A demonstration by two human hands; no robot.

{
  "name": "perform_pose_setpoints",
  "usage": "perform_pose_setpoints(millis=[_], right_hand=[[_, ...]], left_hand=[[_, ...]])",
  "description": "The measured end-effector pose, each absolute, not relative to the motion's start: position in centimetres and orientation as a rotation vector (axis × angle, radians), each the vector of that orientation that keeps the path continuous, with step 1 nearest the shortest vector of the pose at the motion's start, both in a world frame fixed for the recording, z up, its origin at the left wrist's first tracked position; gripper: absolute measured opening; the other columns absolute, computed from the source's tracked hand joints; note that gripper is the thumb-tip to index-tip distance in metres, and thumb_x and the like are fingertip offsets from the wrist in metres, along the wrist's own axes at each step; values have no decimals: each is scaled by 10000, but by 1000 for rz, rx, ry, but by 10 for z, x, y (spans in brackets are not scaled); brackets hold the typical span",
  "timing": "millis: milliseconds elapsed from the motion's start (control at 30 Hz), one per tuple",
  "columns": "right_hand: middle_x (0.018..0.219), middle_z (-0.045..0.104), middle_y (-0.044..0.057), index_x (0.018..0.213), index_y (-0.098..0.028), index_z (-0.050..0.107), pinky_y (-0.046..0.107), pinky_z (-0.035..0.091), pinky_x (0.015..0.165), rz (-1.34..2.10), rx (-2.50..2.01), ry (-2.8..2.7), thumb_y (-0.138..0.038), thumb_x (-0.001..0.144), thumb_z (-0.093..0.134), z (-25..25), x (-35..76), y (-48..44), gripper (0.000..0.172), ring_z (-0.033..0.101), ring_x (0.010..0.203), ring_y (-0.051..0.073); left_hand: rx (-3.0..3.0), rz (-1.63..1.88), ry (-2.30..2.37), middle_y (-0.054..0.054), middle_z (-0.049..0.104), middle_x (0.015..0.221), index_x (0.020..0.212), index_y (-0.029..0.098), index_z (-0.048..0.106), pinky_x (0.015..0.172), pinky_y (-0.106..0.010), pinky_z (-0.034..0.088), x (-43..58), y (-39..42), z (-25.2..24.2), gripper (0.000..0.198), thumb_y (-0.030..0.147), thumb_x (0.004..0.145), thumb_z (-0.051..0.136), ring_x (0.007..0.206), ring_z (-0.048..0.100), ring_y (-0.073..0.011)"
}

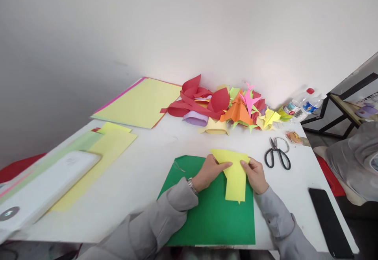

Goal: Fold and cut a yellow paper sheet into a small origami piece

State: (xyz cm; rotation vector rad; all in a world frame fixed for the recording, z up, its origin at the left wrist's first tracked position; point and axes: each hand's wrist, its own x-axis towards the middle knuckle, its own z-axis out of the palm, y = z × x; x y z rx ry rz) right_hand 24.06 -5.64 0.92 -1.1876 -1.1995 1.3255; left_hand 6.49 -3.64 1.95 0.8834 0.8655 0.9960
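A folded piece of yellow paper, roughly T-shaped with a wide top and a narrower lower strip, is held between both hands. My left hand, with a metal watch at the wrist, pinches its upper left part, thumb on top. On the upper right edge, my right hand grips it between thumb and fingers. Beneath lies a green sheet on the white table. The fingers behind the yellow paper are hidden.
Black-handled scissors lie right of my hands, with a black phone nearer the front. Folded paper shapes and bottles stand along the wall. Large yellow sheets and a long white device occupy the left.
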Motion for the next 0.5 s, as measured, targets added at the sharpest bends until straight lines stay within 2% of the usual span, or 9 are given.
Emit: perform_pose_setpoints(millis=[67, 133, 200, 333, 500], right_hand=[[652, 667, 9, 752, -171, 660, 289, 469, 517, 1267, -1228, -1048, -409, 736, 701, 7, 238, -56, 242, 566, 536, 151], [628, 664, 4, 698, -166, 636, 284, 470, 506, 1214, -1246, -938, -385, 669, 761, 5, 240, -54, 254, 568, 529, 150], [596, 651, -2, 656, -163, 613, 278, 462, 491, 1202, -1231, -873, -360, 623, 796, 4, 243, -51, 271, 555, 510, 143], [516, 591, -19, 583, -161, 569, 255, 411, 449, 1178, -1178, -820, -397, 661, 767, 1, 246, -47, 318, 486, 453, 114], [570, 613, -13, 593, -163, 561, 248, 421, 499, 1079, -1138, -741, -438, 710, 723, -5, 252, -38, 340, 511, 516, 116]], left_hand=[[954, 941, 832, -117, 743, 901, 883, 130, 721, 667, -316, 553, 69, -40, 16, 293, 208, 609, 791, 777, 692, -242], [972, 899, 736, -99, 744, 853, 964, 149, 693, 534, -271, 528, 72, -42, 12, 417, 151, 562, 805, 653, 678, -209], [1017, 892, 718, -75, 735, 770, 1028, 155, 674, 492, -246, 511, 72, -42, 9, 484, 126, 560, 795, 581, 651, -177], [1044, 913, 812, -30, 671, 587, 866, 146, 714, 483, -248, 514, 68, -37, 8, 301, 153, 572, 777, 512, 615, -156], [1069, 966, 947, -46, 668, 574, 645, 137, 709, 456, -251, 479, 50, -19, 19, 136, 197, 543, 777, 466, 564, -144]])
